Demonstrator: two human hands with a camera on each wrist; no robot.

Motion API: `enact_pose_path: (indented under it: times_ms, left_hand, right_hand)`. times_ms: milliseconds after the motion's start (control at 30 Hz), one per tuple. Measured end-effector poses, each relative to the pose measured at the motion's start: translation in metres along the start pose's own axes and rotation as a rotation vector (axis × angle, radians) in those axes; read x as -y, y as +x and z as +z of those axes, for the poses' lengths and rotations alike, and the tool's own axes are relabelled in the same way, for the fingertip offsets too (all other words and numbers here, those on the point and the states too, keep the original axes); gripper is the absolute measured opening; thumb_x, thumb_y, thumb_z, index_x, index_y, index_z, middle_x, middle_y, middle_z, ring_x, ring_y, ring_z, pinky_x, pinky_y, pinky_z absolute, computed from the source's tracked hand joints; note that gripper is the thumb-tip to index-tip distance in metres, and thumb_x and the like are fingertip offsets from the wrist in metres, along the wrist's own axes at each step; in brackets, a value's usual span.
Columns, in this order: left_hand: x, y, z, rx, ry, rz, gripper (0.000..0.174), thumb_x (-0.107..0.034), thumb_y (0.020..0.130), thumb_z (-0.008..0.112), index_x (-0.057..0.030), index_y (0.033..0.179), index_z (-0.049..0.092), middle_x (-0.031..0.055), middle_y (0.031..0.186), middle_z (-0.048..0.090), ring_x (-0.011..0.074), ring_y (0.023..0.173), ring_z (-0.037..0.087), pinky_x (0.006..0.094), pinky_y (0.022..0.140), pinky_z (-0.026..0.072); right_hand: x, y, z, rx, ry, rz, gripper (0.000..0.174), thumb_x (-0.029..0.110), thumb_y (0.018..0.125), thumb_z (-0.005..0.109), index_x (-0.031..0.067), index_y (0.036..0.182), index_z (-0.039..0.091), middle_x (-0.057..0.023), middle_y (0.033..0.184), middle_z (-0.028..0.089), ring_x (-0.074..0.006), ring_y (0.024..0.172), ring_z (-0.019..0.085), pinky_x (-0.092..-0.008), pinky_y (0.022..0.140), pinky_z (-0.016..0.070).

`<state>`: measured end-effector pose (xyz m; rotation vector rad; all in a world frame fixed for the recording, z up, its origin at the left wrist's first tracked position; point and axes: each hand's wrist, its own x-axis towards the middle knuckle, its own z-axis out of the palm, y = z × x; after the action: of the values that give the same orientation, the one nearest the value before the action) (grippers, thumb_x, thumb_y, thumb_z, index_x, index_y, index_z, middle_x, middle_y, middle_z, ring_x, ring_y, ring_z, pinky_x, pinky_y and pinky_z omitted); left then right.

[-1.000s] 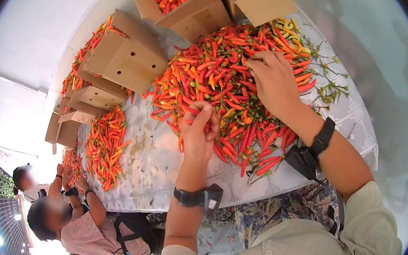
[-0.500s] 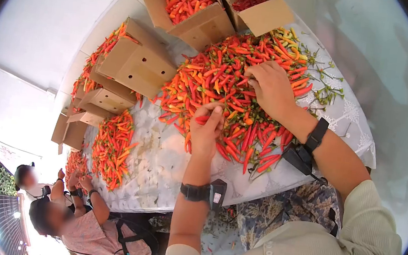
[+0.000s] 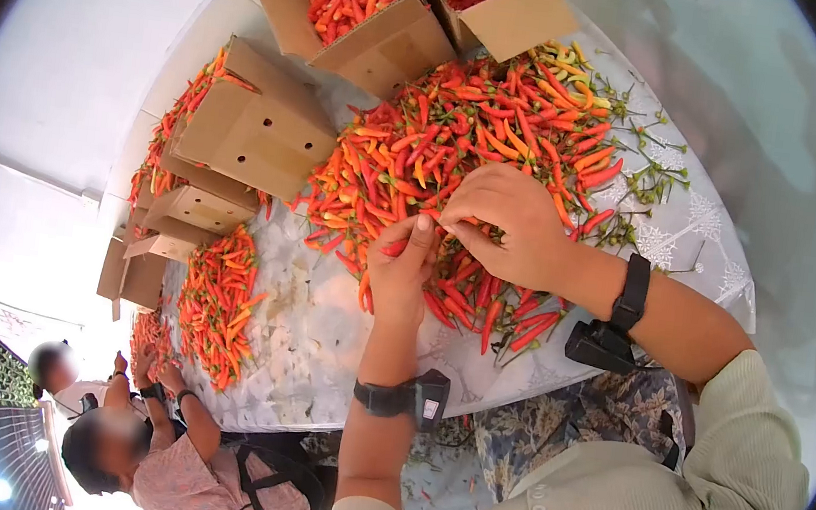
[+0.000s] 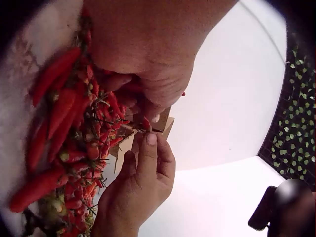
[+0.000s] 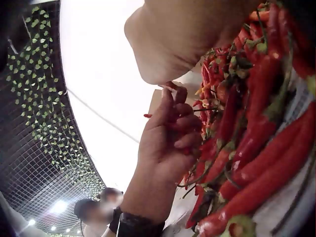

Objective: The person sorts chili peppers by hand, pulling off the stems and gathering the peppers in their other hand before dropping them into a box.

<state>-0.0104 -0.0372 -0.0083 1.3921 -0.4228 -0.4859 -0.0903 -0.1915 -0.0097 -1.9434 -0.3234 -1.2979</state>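
In the head view my left hand (image 3: 397,279) is curled round red chili peppers (image 3: 395,248) above the near edge of a large chili heap (image 3: 378,166). A red tip sticks out past its fingers in the right wrist view. My right hand (image 3: 510,224) has come against the left fingertips. Its thumb and forefinger pinch the stem end of a small red chili (image 4: 147,123) in the left wrist view. The right hand's palm side is hidden from the head camera. Red, orange and some yellowish chilies with green stems make up the heap.
Cardboard boxes of chilies stand along the far side, one (image 3: 372,39) at the back and another (image 3: 260,122) at the left. Loose green stems (image 3: 654,172) lie right of the heap. A smaller chili pile (image 3: 219,309) lies left, near two other people at the table.
My right hand has come from the heap's right part toward me and left, to meet the left hand. The left hand keeps its red chilies and stays in nearly the same place.
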Motion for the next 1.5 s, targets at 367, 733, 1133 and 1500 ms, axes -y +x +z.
enact_pose_path:
  times_ms: [367,733,1133,1500]
  left_hand:
    - [-0.003,-0.001,-0.002,-0.011,-0.104,0.095,0.012,-0.009,0.09,0.065,-0.0034,0.1,0.062,0.0,0.07,0.054,0.0041,0.054,0.041,0.0178,0.043,0.0269]
    - [-0.001,-0.006,0.001,0.019,-0.033,0.126,0.015,-0.009,0.087,0.071,-0.0026,0.098,0.064,-0.0019,0.078,0.06,0.0031,0.063,0.049,0.0177,0.052,0.0346]
    - [-0.01,0.006,-0.01,-0.033,-0.418,-0.022,0.009,-0.005,0.089,0.054,-0.0056,0.098,0.056,0.0062,0.078,0.06,0.0094,0.056,0.05,0.0186,0.04,0.0295]
    - [-0.002,0.0,-0.01,0.13,-0.17,0.055,0.016,-0.01,0.09,0.065,-0.003,0.104,0.06,0.0018,0.073,0.056,0.0046,0.055,0.046,0.0172,0.042,0.029]
  right_hand:
    - [0.0,-0.009,0.002,0.127,-0.088,0.194,0.017,0.009,0.074,0.073,0.0081,0.089,0.066,-0.0075,0.083,0.063,-0.0289,0.083,0.059,-0.0391,0.071,0.0485]
    - [0.006,-0.004,0.0,0.224,-0.074,0.124,0.009,0.012,0.078,0.068,0.0047,0.08,0.063,-0.0078,0.08,0.058,-0.029,0.082,0.055,-0.0395,0.071,0.0463]
    - [0.005,-0.004,0.004,0.142,0.059,0.265,0.011,0.013,0.083,0.067,0.0044,0.087,0.06,-0.0099,0.08,0.061,-0.0313,0.077,0.058,-0.041,0.068,0.0469]
    - [0.012,-0.002,-0.001,0.126,0.256,0.371,0.009,0.006,0.084,0.065,0.0043,0.092,0.061,-0.0085,0.083,0.063,-0.0272,0.074,0.061,-0.0337,0.063,0.0481]
